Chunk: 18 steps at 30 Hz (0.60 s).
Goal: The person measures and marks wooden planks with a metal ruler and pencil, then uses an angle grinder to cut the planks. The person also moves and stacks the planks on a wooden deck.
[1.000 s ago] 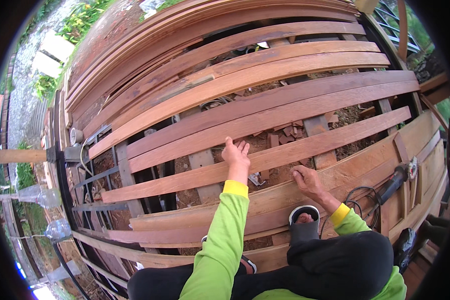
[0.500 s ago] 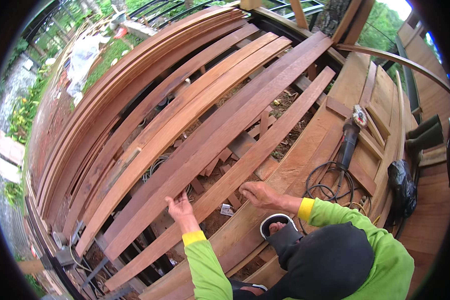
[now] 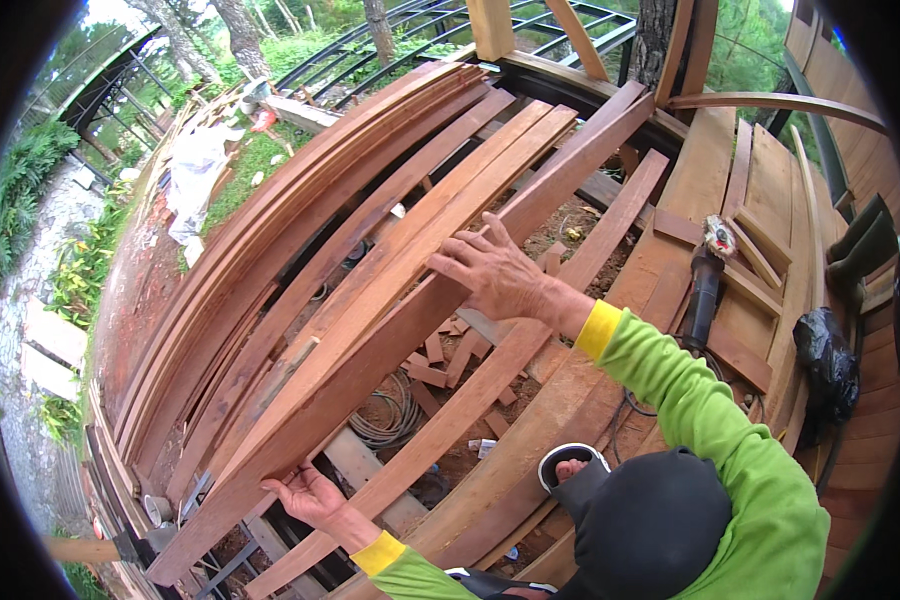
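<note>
A long reddish-brown wooden plank (image 3: pixel 360 380) runs from the lower left to the upper right, tipped up partly on its edge. My right hand (image 3: pixel 505 275) grips it near the middle, with the fingers bent over its upper edge. Lower down, my left hand (image 3: pixel 315 497) supports the same plank from beneath; its fingertips are partly hidden by the wood. A narrower plank (image 3: pixel 530 345) lies on the nearer side, below my right forearm. Across from it rest lighter orange-brown planks (image 3: pixel 440 240), side by side.
An angle grinder (image 3: pixel 705 285) lies on wide boards at the right, near a black plastic bag (image 3: pixel 828 365) and dark boots (image 3: pixel 860 245). Coiled cable (image 3: pixel 385 415) and wood offcuts (image 3: pixel 460 355) show in the gap below. More long boards (image 3: pixel 300 180) are stacked at the far left.
My right hand has moved up and left from near the narrower plank onto the wider one. My left hand has slid down along that plank, which has tipped from flat towards its edge.
</note>
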{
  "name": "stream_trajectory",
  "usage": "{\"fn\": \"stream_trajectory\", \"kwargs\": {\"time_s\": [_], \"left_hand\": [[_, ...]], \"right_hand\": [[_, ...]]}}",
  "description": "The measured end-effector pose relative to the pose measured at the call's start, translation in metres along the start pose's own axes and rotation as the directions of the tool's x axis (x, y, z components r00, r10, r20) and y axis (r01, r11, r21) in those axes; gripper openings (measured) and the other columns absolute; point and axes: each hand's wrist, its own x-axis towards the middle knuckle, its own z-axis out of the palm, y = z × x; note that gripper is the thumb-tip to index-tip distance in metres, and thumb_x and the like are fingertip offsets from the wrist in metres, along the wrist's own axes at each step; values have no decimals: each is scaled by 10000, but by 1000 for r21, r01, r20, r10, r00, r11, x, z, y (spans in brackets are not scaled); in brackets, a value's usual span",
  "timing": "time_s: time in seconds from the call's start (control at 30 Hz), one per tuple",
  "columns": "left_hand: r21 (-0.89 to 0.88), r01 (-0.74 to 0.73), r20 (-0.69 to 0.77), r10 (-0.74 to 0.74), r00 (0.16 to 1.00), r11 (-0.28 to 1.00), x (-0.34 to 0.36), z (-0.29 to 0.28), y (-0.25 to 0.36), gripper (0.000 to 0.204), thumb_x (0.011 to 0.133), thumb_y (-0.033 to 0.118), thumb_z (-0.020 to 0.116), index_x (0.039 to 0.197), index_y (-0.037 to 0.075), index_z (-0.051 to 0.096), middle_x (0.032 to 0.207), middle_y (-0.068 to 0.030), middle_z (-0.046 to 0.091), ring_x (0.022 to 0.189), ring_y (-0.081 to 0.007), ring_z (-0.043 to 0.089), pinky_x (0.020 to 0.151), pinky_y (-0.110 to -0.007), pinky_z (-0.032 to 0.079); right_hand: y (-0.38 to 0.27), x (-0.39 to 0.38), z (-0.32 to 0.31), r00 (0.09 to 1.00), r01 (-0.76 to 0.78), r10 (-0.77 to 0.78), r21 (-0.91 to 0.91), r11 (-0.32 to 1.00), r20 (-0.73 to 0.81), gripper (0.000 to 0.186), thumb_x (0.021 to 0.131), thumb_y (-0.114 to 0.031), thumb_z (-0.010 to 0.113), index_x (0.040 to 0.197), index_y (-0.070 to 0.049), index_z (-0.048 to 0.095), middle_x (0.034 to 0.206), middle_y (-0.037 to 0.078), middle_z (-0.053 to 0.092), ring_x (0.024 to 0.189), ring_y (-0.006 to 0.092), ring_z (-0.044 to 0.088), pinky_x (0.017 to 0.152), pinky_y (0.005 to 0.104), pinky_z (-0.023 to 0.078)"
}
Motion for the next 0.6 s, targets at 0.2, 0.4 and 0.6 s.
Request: {"fn": "stream_trajectory", "kwargs": {"time_s": [0.2, 0.4, 0.6], "left_hand": [[-43, -23, -40, 22, 999, 999, 3, -7, 10, 656, 917, 435, 632, 1333, -46, 473, 1354, -187, 532, 1245, -295, 508, 1049, -445, 429], [-137, 32, -46, -38, 998, 990, -3, 30, 21, 129, 959, 229, 611, 928, 107, 639, 820, -29, 644, 778, -149, 601, 739, -298, 503], [-135, 9, 284, 30, 958, 991, -9, 109, 51, 435, 1012, 397, 496, 1329, 104, 438, 1206, -90, 568, 1114, -226, 565, 1002, -421, 448]], "right_hand": [[16, 34, -5, 959, 50, -70, 76, 996, 275, 437, 738, -269, 767, 1087, -68, 596, 1019, 123, 664, 1080, 314, 606, 963, 443, 427], [-1, 29, -16, 993, 90, -95, 74, 993, 66, 298, 733, -212, 723, 963, -56, 617, 986, 151, 655, 999, 349, 603, 860, 462, 461], [-85, 93, -72, 903, 371, -344, 65, 926, -256, 306, 745, -114, 718, 990, -6, 568, 856, 140, 584, 821, 349, 562, 748, 451, 451]]}}
